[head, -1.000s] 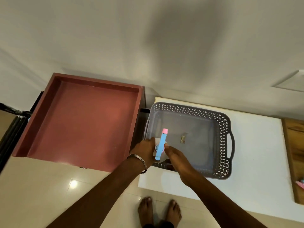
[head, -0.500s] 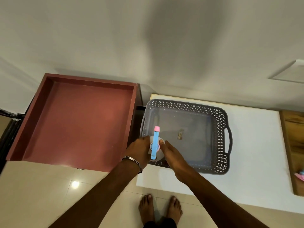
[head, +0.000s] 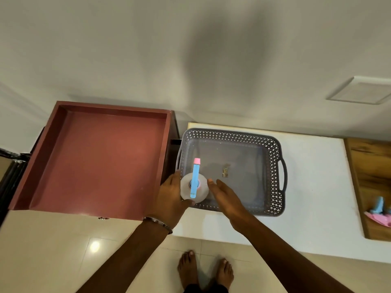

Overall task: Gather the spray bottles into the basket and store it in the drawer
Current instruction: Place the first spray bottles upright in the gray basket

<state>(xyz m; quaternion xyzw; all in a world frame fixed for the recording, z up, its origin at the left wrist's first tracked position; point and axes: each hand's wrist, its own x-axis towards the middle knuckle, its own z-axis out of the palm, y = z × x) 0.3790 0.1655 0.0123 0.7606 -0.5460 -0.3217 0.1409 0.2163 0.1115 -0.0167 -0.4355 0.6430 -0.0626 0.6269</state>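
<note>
Spray bottle (head: 194, 188) stands upright in near-left corner of basket (head: 275, 144) on worktop (head: 313, 187). Left hand (head: 171, 197) grasps its body; right hand (head: 225, 192) released, fingers straight beside it. Seat it flat on basket floor before you let go.

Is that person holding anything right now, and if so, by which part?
The left hand holds the spray bottle by the side of its white body, upright in the grey basket. The right hand is open beside it, gripping nothing.
</note>
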